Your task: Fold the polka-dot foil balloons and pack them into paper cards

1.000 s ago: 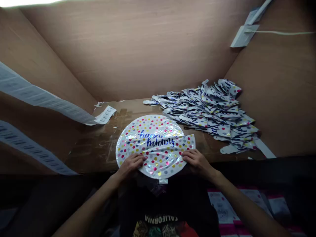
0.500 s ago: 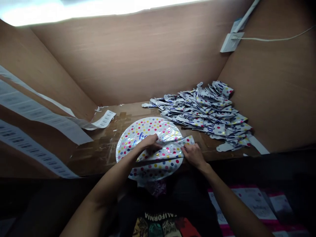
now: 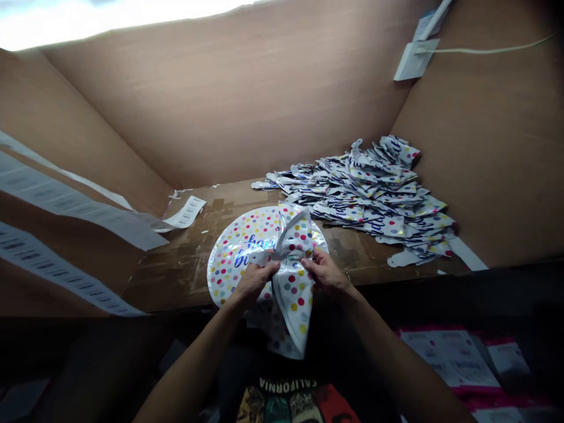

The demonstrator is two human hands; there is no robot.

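A foil balloon (image 3: pixel 244 264) lies on the counter (image 3: pixel 171 282), with a heap of flat balloons (image 3: pixel 370 202) behind it to the right and a paper label strip (image 3: pixel 189 211) behind it to the left.

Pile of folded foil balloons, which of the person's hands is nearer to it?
Right hand is nearer, just below and left of the pile of folded foil balloons. The left hand sits farther left, beyond the polka-dot foil balloon both hands hold.
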